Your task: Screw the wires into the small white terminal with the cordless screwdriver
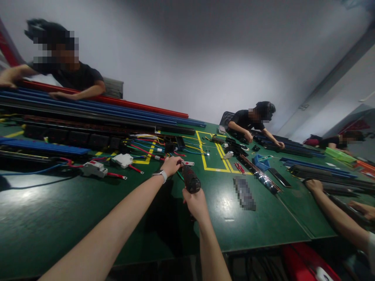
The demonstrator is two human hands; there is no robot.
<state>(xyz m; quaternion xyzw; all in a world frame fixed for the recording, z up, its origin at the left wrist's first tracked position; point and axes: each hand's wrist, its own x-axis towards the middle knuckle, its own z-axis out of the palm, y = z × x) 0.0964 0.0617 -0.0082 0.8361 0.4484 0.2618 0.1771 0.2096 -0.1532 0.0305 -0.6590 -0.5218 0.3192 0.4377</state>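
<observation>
My right hand (195, 203) grips a black electric screwdriver (191, 179), its tip aimed at a small white and red part (187, 163). My left hand (171, 165), with a pale band on the wrist, pinches that part against the green table (88, 210). Red, blue and yellow wires (146, 150) lie just beyond my left hand, joined to black socket modules (73, 136).
White circuit breakers (94, 168) with red leads sit at left. Long blue, black and red rails (88, 107) run along the far side. Other people work at far left, far middle and right; someone's arm (331, 210) reaches in at right. A yellow taped rectangle (215, 156) marks the table.
</observation>
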